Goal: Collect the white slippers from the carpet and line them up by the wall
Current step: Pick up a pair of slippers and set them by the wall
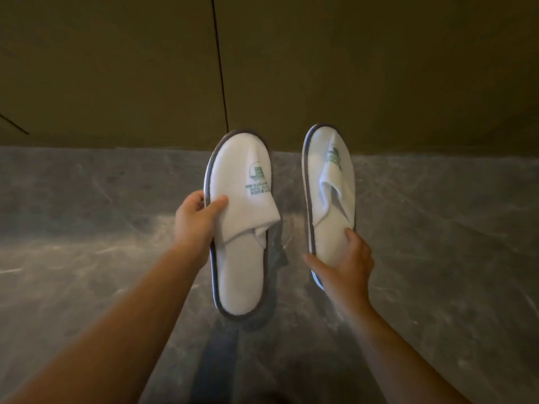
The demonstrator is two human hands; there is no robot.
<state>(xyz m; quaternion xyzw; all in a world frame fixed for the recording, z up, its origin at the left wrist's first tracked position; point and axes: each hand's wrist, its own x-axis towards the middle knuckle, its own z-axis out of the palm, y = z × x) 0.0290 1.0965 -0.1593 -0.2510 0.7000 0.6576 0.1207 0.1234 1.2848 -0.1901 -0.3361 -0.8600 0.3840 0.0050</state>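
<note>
Centrally, two white slippers with grey edging hang in the air above the floor, toes pointing toward the top of the frame. The left slipper [239, 228] sits just left of centre, its whole insole and heel in view, and the green logo on its upper is partly legible, though the smaller lines beneath it are too blurred to read. The right slipper [329, 196], right of centre, is turned on edge, so its logo is foreshortened and hard to make out, and its heel end is hidden behind the hand that carries it. The left hand [195, 223] grips the left slipper at its side edge, thumb pressed on the white upper and the other fingers wrapped behind the sole, out of sight. The right hand [347, 266] cups the right slipper from below, thumb on the insole and fingers closed around the heel. Both forearms run off the bottom edge. Below the slippers lies a grey marbled floor [87, 228], dim and soft in detail. Across the top stands an olive-brown wall [379, 68] with a thin dark vertical seam [220, 68] left of centre.
</note>
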